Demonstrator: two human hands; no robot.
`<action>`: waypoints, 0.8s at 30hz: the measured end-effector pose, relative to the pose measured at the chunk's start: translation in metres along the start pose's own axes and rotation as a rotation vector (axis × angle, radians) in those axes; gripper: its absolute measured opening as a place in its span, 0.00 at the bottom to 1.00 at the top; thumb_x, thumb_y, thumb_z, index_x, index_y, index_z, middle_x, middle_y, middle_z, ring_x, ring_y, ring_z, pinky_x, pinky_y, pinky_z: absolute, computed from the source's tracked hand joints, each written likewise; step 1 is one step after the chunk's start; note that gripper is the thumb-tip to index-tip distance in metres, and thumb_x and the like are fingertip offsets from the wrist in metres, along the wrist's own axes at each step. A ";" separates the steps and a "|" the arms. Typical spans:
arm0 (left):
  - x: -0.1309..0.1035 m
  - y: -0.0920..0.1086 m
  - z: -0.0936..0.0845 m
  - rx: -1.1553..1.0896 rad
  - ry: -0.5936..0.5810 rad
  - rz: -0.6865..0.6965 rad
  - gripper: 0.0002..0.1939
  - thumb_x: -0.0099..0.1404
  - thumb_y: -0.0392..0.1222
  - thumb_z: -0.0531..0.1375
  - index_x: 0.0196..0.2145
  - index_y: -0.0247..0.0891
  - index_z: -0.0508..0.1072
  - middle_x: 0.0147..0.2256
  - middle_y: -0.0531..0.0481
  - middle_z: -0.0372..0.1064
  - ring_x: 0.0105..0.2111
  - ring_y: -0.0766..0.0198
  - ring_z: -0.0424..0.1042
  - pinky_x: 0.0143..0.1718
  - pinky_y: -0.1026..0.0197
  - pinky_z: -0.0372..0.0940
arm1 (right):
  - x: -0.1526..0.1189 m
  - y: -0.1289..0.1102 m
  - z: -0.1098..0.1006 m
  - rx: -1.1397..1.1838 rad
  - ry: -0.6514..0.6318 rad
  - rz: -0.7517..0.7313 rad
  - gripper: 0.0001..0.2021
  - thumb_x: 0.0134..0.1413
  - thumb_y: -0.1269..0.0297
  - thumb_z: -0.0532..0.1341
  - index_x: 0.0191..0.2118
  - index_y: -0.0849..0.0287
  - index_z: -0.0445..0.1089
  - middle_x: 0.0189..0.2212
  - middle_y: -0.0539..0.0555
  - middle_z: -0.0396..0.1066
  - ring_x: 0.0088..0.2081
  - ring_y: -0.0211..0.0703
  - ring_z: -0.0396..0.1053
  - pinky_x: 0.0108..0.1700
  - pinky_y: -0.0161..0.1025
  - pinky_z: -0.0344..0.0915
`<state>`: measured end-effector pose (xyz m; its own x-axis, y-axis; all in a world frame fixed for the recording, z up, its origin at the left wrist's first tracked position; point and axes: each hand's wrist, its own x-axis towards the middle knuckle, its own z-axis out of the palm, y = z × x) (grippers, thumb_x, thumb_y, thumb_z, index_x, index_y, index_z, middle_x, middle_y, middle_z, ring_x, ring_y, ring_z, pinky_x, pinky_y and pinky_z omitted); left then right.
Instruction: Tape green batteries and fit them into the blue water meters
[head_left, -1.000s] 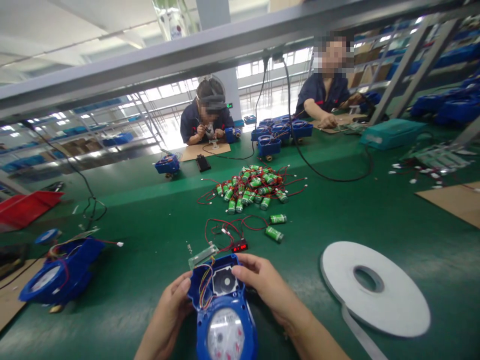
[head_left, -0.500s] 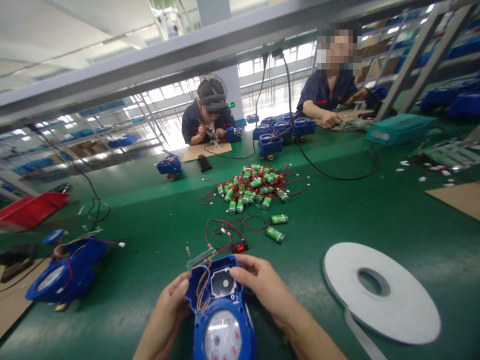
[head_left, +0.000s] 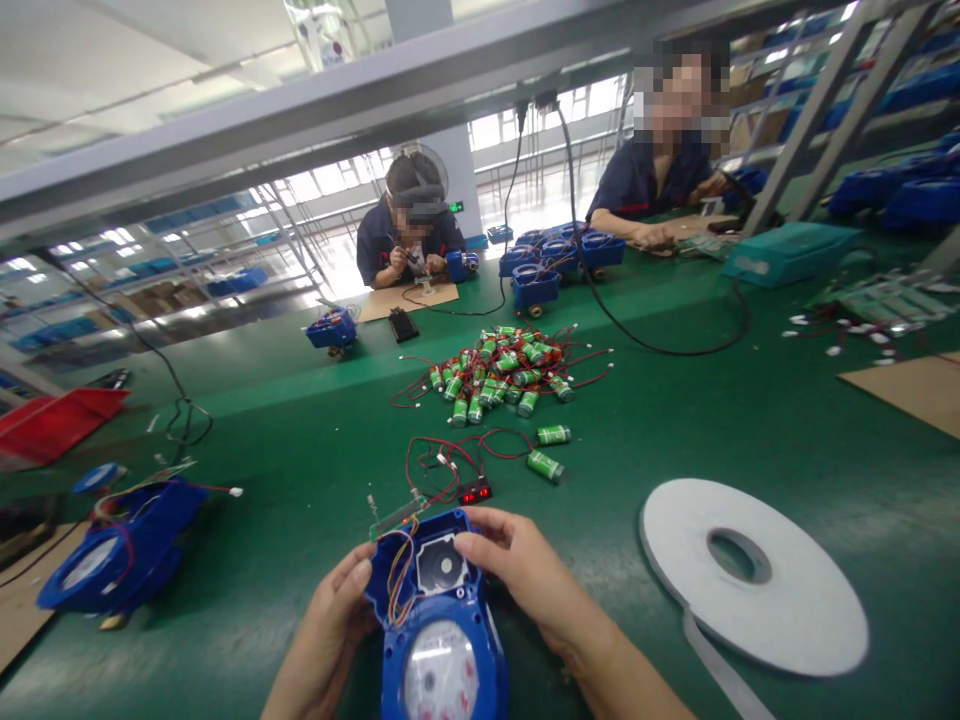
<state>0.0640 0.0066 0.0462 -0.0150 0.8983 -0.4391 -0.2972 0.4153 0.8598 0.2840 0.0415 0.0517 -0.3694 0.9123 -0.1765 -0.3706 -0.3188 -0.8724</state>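
Note:
Between my two hands is a blue water meter (head_left: pixel 486 640) with a round clear dial and an opened upper compartment. My left hand (head_left: pixel 341 600) grips its left side, thumb at the compartment's edge. On the other side, my right hand (head_left: pixel 517 560) holds the upper right corner, its thumb over the rim. Coloured wires run from inside the compartment to a narrow circuit board (head_left: pixel 397 517) at its top edge. Just beyond lies a small black display (head_left: pixel 475 491) with red digits, wired in red and black. Two green batteries (head_left: pixel 545 466) rest near it.
A heap of green batteries (head_left: pixel 495 380) with red leads lies mid-table. At right is a large white tape roll (head_left: pixel 810 590); at left, another blue meter (head_left: pixel 150 540) and a red bin (head_left: pixel 60 425). Two co-workers sit across the table. Black cables hang from the overhead rail (head_left: pixel 225 130).
The whole view has shifted slightly, so things sit a little farther left. Both hands keep their hold on the meter. The red digits on the display look different.

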 end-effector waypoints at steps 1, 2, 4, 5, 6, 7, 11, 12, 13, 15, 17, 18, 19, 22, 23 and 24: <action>0.000 0.000 0.000 -0.010 -0.003 -0.004 0.25 0.54 0.53 0.67 0.46 0.38 0.72 0.40 0.44 0.77 0.37 0.54 0.75 0.37 0.58 0.68 | 0.000 0.000 0.000 0.004 -0.005 0.001 0.31 0.43 0.50 0.72 0.49 0.68 0.72 0.41 0.61 0.75 0.41 0.50 0.72 0.44 0.42 0.64; 0.000 0.000 0.000 -0.019 -0.007 -0.008 0.25 0.54 0.53 0.67 0.46 0.38 0.72 0.41 0.44 0.77 0.39 0.54 0.75 0.38 0.58 0.69 | -0.001 0.000 0.000 0.008 -0.009 0.002 0.31 0.43 0.50 0.72 0.48 0.67 0.72 0.41 0.61 0.75 0.41 0.50 0.72 0.44 0.42 0.65; 0.000 0.000 0.001 -0.032 -0.015 -0.014 0.24 0.54 0.52 0.67 0.46 0.39 0.72 0.40 0.46 0.77 0.40 0.54 0.75 0.39 0.58 0.69 | -0.001 -0.001 0.000 0.012 -0.012 0.002 0.31 0.42 0.50 0.72 0.48 0.67 0.72 0.41 0.61 0.75 0.41 0.50 0.72 0.44 0.41 0.65; 0.000 0.000 0.001 -0.036 -0.016 -0.012 0.24 0.55 0.52 0.67 0.46 0.39 0.72 0.40 0.46 0.77 0.40 0.54 0.75 0.39 0.58 0.69 | -0.001 -0.001 0.000 0.012 -0.009 0.003 0.31 0.42 0.50 0.72 0.49 0.67 0.72 0.41 0.61 0.75 0.41 0.50 0.72 0.44 0.41 0.65; 0.000 -0.001 0.001 -0.038 -0.015 -0.008 0.23 0.55 0.52 0.67 0.45 0.39 0.72 0.39 0.46 0.77 0.39 0.54 0.75 0.38 0.58 0.69 | -0.001 -0.001 0.000 0.011 -0.005 0.003 0.31 0.42 0.50 0.72 0.49 0.68 0.72 0.41 0.62 0.75 0.41 0.50 0.72 0.45 0.42 0.65; 0.000 -0.001 0.001 -0.039 -0.014 -0.003 0.23 0.55 0.53 0.67 0.45 0.38 0.72 0.39 0.46 0.77 0.38 0.55 0.75 0.37 0.59 0.68 | -0.001 -0.001 0.000 0.009 -0.002 0.002 0.31 0.42 0.50 0.72 0.49 0.68 0.71 0.41 0.62 0.75 0.41 0.50 0.72 0.45 0.42 0.65; 0.001 -0.003 0.001 -0.033 0.005 -0.004 0.23 0.54 0.53 0.67 0.44 0.38 0.73 0.38 0.46 0.77 0.34 0.56 0.75 0.35 0.59 0.68 | -0.001 0.000 -0.001 0.001 0.007 0.008 0.33 0.42 0.50 0.72 0.51 0.70 0.70 0.42 0.63 0.75 0.41 0.51 0.71 0.45 0.43 0.65; 0.001 -0.003 0.001 -0.033 0.010 -0.003 0.23 0.54 0.53 0.67 0.44 0.38 0.73 0.38 0.46 0.77 0.34 0.55 0.75 0.35 0.59 0.68 | -0.001 0.000 -0.001 0.001 0.004 0.008 0.34 0.42 0.50 0.72 0.51 0.70 0.70 0.42 0.64 0.74 0.41 0.51 0.71 0.45 0.43 0.65; 0.000 -0.002 0.001 -0.034 0.010 0.000 0.23 0.54 0.53 0.67 0.45 0.38 0.73 0.39 0.45 0.77 0.35 0.55 0.75 0.36 0.58 0.69 | 0.000 0.001 -0.001 0.003 0.005 0.009 0.34 0.43 0.50 0.72 0.51 0.70 0.70 0.42 0.64 0.74 0.42 0.51 0.71 0.45 0.43 0.65; -0.001 -0.001 0.003 -0.030 0.003 0.007 0.25 0.54 0.53 0.67 0.46 0.38 0.73 0.40 0.45 0.77 0.37 0.53 0.75 0.36 0.58 0.69 | 0.000 0.002 0.000 0.002 0.004 0.005 0.34 0.43 0.51 0.72 0.52 0.69 0.69 0.43 0.63 0.74 0.42 0.51 0.71 0.46 0.44 0.65; -0.001 0.000 0.004 -0.021 -0.005 0.009 0.25 0.54 0.54 0.67 0.45 0.37 0.73 0.39 0.44 0.77 0.37 0.52 0.75 0.36 0.57 0.69 | 0.000 0.003 0.000 0.000 0.006 0.006 0.33 0.43 0.51 0.72 0.52 0.68 0.70 0.43 0.62 0.74 0.42 0.51 0.71 0.46 0.44 0.65; -0.002 0.000 0.004 -0.016 -0.004 0.011 0.24 0.54 0.54 0.67 0.44 0.37 0.74 0.39 0.44 0.77 0.36 0.53 0.76 0.36 0.57 0.69 | 0.000 0.003 0.000 -0.002 0.008 0.009 0.33 0.43 0.51 0.72 0.52 0.68 0.70 0.43 0.62 0.74 0.42 0.51 0.71 0.46 0.44 0.65; -0.002 -0.001 0.004 -0.013 -0.001 0.014 0.24 0.54 0.55 0.67 0.44 0.37 0.74 0.39 0.44 0.77 0.35 0.53 0.76 0.35 0.57 0.69 | 0.001 0.003 0.000 -0.003 0.007 0.010 0.33 0.43 0.51 0.72 0.52 0.67 0.70 0.43 0.62 0.74 0.42 0.51 0.71 0.46 0.43 0.65; -0.001 -0.003 0.003 -0.030 0.002 0.015 0.24 0.55 0.54 0.66 0.45 0.37 0.73 0.39 0.44 0.77 0.35 0.54 0.76 0.36 0.57 0.70 | 0.001 0.003 -0.001 0.003 0.008 0.009 0.33 0.42 0.50 0.73 0.51 0.66 0.70 0.42 0.61 0.75 0.42 0.51 0.72 0.46 0.43 0.65; 0.000 -0.004 0.002 -0.039 -0.002 0.010 0.24 0.56 0.53 0.66 0.46 0.37 0.73 0.39 0.44 0.77 0.36 0.54 0.76 0.37 0.57 0.70 | 0.001 0.003 -0.001 0.005 0.008 0.008 0.33 0.42 0.49 0.73 0.51 0.66 0.71 0.41 0.61 0.75 0.42 0.51 0.72 0.46 0.43 0.65; 0.000 -0.004 0.001 -0.047 -0.007 0.005 0.23 0.57 0.52 0.65 0.47 0.38 0.73 0.40 0.45 0.77 0.37 0.54 0.76 0.38 0.57 0.70 | 0.001 0.002 -0.001 0.009 0.008 0.009 0.33 0.42 0.49 0.73 0.50 0.66 0.71 0.41 0.61 0.75 0.42 0.51 0.72 0.46 0.43 0.65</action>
<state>0.0659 0.0049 0.0426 -0.0096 0.9015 -0.4327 -0.3419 0.4037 0.8486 0.2836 0.0420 0.0492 -0.3663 0.9113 -0.1882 -0.3748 -0.3296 -0.8665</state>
